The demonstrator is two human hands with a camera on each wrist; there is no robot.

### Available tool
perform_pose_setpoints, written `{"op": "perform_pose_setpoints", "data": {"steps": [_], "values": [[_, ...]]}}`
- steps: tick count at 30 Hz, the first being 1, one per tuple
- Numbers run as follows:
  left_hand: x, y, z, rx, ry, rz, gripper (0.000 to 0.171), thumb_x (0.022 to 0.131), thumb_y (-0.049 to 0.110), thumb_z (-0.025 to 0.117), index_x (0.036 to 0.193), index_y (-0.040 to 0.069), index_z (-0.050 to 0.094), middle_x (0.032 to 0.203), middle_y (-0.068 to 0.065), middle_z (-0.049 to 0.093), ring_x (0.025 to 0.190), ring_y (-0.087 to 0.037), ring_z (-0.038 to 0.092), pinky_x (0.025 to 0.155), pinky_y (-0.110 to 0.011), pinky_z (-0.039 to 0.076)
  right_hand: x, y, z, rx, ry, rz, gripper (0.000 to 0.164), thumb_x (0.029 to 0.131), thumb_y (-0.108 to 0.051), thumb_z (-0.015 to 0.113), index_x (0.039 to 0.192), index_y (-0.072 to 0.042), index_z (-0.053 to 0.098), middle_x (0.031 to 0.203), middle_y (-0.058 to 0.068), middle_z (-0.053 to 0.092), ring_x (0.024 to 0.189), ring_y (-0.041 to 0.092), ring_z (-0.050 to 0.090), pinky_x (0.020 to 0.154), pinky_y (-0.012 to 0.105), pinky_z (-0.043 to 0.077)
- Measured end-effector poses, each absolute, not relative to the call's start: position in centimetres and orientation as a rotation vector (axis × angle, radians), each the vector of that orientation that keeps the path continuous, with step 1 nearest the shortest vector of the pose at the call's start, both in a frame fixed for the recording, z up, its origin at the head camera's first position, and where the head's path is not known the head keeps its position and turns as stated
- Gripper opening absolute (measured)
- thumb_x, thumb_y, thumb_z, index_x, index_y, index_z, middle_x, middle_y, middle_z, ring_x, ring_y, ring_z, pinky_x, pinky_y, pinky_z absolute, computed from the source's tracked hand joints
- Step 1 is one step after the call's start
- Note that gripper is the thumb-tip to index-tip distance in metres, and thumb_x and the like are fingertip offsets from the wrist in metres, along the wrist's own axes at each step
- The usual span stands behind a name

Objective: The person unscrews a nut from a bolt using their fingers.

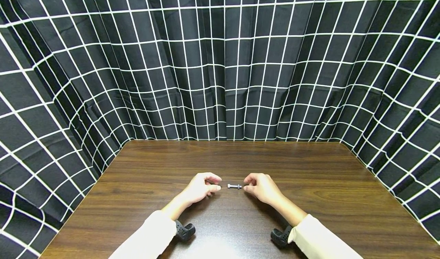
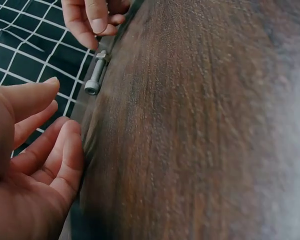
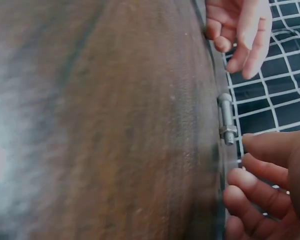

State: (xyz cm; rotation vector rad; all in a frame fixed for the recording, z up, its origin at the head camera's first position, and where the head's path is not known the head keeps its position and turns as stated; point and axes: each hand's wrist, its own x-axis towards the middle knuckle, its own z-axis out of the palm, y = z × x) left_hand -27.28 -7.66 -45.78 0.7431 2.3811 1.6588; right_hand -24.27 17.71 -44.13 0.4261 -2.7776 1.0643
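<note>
A grey metal bolt [image 1: 233,186] lies on its side on the wooden table, between two hands. Its round socket head [image 2: 92,87] points toward the left hand, and a nut [image 3: 228,129] is threaded on near the other end. My left hand [image 1: 203,187] is just left of the bolt head, thumb and fingers loosely bent and apart, holding nothing. Close to the nut end, my right hand [image 1: 263,188] has a similar loose curve, its thumb tip [image 3: 249,141] beside the threaded tip. Neither hand grips the bolt.
The brown wood-grain table [image 1: 178,159] reaches back to a dark curtain [image 1: 206,79] with a white grid, which also hangs along both sides. Black straps with mounts [image 1: 185,231] sit at both wrists, by the pale sleeves [image 1: 148,234]. Light glares off the table's near edge.
</note>
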Motion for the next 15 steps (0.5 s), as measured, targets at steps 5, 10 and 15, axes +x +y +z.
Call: {"op": "perform_pose_setpoints", "data": {"steps": [5, 10, 15], "values": [[-27.7, -7.1, -45.9, 0.742, 2.315, 1.696, 0.030, 0.082, 0.001, 0.072, 0.110, -0.008, 0.065, 0.098, -0.018, 0.066, 0.059, -0.014, 0.054, 0.050, -0.024, 0.046, -24.7, 17.3, -44.2, 0.403, -2.813, 1.057, 0.012, 0.076, -0.007, 0.075, 0.086, -0.008, 0.069, 0.062, -0.008, 0.055, 0.050, 0.007, 0.048, 0.048, 0.025, 0.041], [-28.0, -6.5, -45.7, 0.729, 2.361, 1.642, 0.028, 0.081, 0.002, 0.073, 0.108, -0.005, 0.067, 0.094, -0.013, 0.066, 0.058, -0.012, 0.054, 0.048, -0.023, 0.045, -24.9, 16.9, -44.2, 0.386, -2.822, 1.016, 0.010, 0.075, -0.008, 0.076, 0.083, -0.010, 0.070, 0.063, -0.008, 0.056, 0.055, 0.008, 0.049, 0.052, 0.028, 0.041], [-28.3, -5.8, -45.7, 0.755, 2.448, 1.558, 0.025, 0.080, 0.006, 0.075, 0.104, -0.001, 0.069, 0.090, -0.007, 0.067, 0.063, -0.009, 0.058, 0.052, -0.022, 0.047, -25.1, 16.5, -44.2, 0.358, -2.835, 1.007, 0.009, 0.075, -0.007, 0.077, 0.080, -0.010, 0.070, 0.062, -0.007, 0.055, 0.056, 0.009, 0.048, 0.052, 0.029, 0.040]]}}
